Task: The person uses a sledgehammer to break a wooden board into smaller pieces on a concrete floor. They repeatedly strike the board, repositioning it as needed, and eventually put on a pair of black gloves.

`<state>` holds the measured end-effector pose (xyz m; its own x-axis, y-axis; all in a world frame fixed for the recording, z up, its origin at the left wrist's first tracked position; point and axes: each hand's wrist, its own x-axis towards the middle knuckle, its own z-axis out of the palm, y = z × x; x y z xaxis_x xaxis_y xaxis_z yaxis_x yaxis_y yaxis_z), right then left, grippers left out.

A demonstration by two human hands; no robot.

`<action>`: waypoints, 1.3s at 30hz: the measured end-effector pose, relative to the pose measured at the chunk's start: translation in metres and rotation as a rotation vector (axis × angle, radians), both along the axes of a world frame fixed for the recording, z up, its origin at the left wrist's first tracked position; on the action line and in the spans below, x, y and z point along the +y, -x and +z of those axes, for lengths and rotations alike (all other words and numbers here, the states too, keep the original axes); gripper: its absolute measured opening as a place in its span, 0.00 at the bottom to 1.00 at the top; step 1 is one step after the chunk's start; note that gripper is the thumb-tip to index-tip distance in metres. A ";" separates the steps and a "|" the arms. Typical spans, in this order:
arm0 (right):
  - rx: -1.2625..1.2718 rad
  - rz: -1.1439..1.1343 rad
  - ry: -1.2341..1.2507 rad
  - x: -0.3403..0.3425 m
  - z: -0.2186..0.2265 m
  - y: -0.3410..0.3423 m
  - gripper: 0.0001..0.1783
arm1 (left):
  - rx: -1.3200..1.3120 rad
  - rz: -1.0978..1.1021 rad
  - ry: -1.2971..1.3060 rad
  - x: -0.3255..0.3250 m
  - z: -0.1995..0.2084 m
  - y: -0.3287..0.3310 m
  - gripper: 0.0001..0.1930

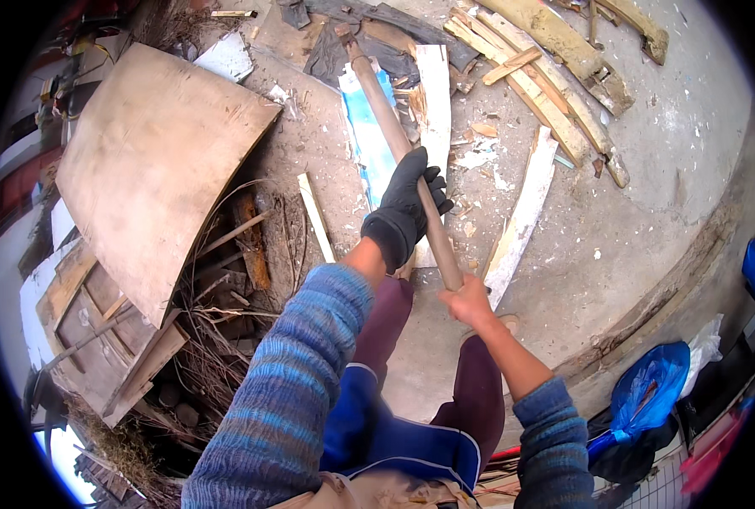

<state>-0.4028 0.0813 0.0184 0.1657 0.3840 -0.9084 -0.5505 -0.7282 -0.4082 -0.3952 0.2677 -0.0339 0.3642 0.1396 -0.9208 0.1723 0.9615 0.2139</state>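
A long wooden tool handle [386, 110] runs from my hands up toward the debris at the top of the view; its far end is hard to make out. My left hand [404, 208], in a black glove, is wrapped around the handle partway along it. My right hand [469, 301], bare, grips the near end of the handle just below. Both forearms wear blue striped knit sleeves. Under the handle lie a blue and white panel [369, 144] and a white board [435, 85] on the concrete floor.
A large curved plywood sheet [153, 161] leans over a pile of sticks and scrap wood [225, 271] at left. Broken planks [547, 93] lie at top right, a white board [521, 216] near my hands. Blue plastic bags [649, 390] sit at lower right.
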 end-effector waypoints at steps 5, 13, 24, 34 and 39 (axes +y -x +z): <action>-0.401 0.008 -0.031 0.000 -0.022 0.143 0.15 | 0.164 -0.035 -0.037 -0.007 0.048 0.086 0.18; -0.595 0.037 0.047 0.030 0.010 0.154 0.12 | 0.064 -0.006 0.081 -0.021 0.073 0.128 0.16; -0.875 -0.086 -0.420 -0.010 0.180 0.116 0.25 | -0.454 0.097 -0.319 -0.083 0.291 0.115 0.13; -1.020 0.000 -1.478 0.275 0.461 -0.084 0.05 | -0.541 0.001 -1.755 0.089 0.478 0.010 0.12; -0.861 -0.020 -1.031 0.291 0.306 -0.065 0.13 | -0.285 -0.127 -1.396 0.085 0.268 0.021 0.13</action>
<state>-0.3379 0.3726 0.3239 0.5476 0.8156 0.1868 0.1500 0.1239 -0.9809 -0.4163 0.3523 0.2341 0.5888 0.8069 0.0463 0.0311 -0.0798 0.9963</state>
